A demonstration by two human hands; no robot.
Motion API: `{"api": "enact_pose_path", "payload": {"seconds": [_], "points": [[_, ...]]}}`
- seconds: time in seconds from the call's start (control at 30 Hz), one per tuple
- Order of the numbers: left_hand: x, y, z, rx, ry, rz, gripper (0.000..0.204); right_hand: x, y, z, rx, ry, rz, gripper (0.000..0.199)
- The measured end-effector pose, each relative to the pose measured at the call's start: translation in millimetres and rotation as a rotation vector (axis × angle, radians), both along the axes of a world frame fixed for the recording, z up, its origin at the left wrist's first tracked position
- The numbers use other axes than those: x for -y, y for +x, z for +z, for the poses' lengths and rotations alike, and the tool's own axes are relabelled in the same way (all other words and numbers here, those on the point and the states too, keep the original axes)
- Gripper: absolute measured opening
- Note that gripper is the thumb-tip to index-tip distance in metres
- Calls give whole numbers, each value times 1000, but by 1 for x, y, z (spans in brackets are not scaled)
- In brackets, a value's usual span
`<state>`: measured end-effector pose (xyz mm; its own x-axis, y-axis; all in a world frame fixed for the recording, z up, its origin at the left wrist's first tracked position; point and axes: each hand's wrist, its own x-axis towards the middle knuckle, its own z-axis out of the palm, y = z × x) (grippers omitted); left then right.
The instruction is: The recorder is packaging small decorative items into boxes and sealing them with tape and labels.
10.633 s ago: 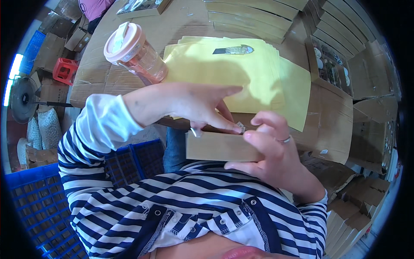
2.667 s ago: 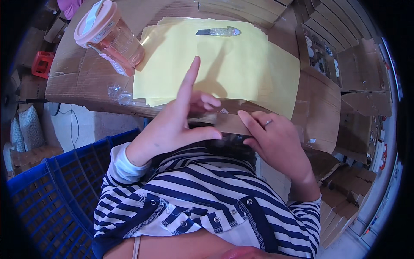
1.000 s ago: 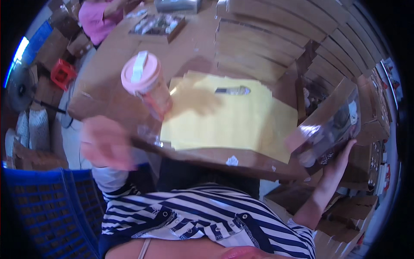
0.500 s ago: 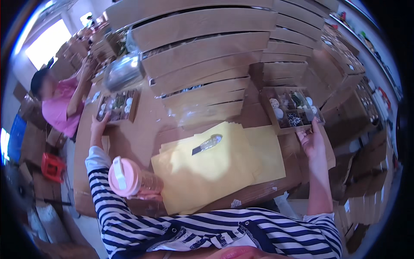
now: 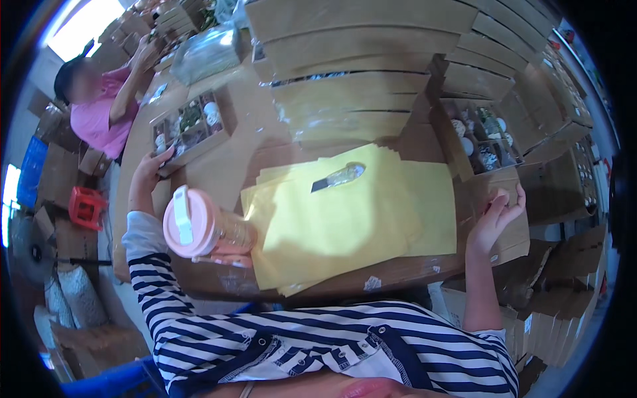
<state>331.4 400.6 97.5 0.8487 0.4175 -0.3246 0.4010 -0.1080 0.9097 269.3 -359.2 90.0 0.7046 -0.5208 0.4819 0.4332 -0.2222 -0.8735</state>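
Observation:
My left hand (image 5: 150,174) grips the near left corner of a divided cardboard box (image 5: 211,144) at the far left of the table. The box sits at a slant, and its compartments hold white balls, greenery and other small pieces. On the right, my right hand (image 5: 496,217) is open above the table, fingers apart and nothing in them. Just beyond it, a second divided box (image 5: 453,142) holds white balls and dark and green bits. Between my arms lies a fanned pile of yellow paper sheets or envelopes (image 5: 332,225), topped by a slim clear object with a dark end (image 5: 340,177).
A pink lidded cup (image 5: 199,229) stands beside my left forearm. Stacked cardboard trays (image 5: 352,99) rise at the back, with more cartons (image 5: 544,113) at the right. A person in pink (image 5: 99,119) works at the far left, near a red stool (image 5: 88,207) and clear plastic packaging (image 5: 207,53).
My right hand has let go of the right box and drawn back toward me. The left box, still in my left hand, has turned to a slant. The whole view has shifted.

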Motion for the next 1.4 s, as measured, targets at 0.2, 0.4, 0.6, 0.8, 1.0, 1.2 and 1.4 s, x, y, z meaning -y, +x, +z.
{"api": "enact_pose_path", "payload": {"seconds": [0.2, 0.4, 0.6, 0.8, 1.0, 1.2, 1.4], "points": [[35, -25, 1, 227, -139, 195, 69, -74, -4, 33, 163, -904, 574, 47], [17, -87, 8, 545, -402, 293, 43, -139, -18, 65, 465, -1034, 748, 45], [78, -274, 57, 1181, -278, 322, 44, -166, -56, 103, 690, -802, 830, 49], [249, -396, 29, 1030, -94, 151, 83, -217, -118, 118, 419, -427, 1405, 126], [383, -380, -12, 794, -465, 171, 100, -135, -117, 15, 91, -329, 1291, 93], [417, -344, -74, 750, -152, -229, 74, -31, -126, -46, 58, -732, 947, 79], [410, -297, -56, 628, 7, -673, 57, -43, -56, 20, 2, -776, 709, 50]]}}
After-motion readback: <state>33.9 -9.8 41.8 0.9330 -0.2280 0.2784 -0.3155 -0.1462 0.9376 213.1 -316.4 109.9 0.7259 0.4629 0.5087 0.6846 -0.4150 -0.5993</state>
